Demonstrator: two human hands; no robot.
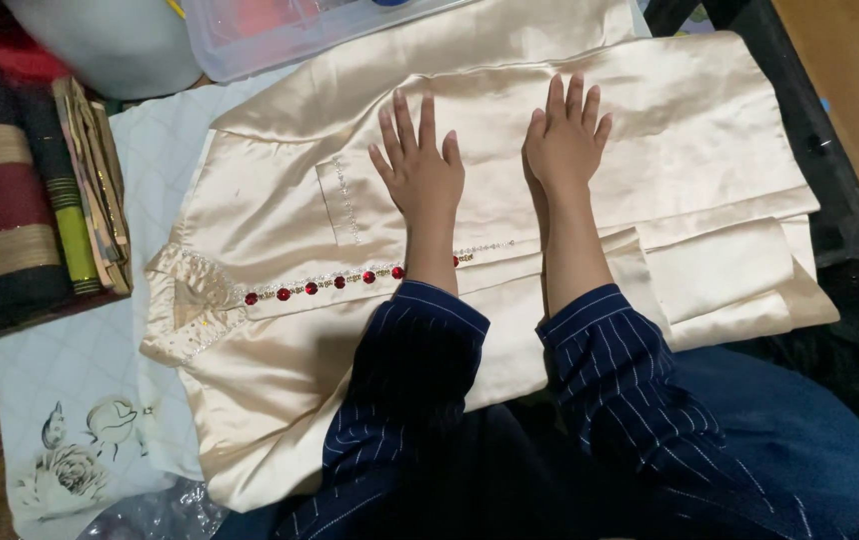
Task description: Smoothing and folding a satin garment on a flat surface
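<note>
Both palms lie flat, fingers spread, left hand point(420, 175) and right hand point(564, 140) pressing the cream satin tunic with red buttons point(280, 250) smooth on the pale quilted cloth point(70, 360), gripping nothing.

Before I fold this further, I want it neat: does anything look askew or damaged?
Nothing looks damaged. The cream satin garment lies flat under the left hand and right hand, both pressed palm-down. The red buttons run in a straight row. Only the folded sleeve at the right edge sits slightly uneven, its layers stepped.
</note>
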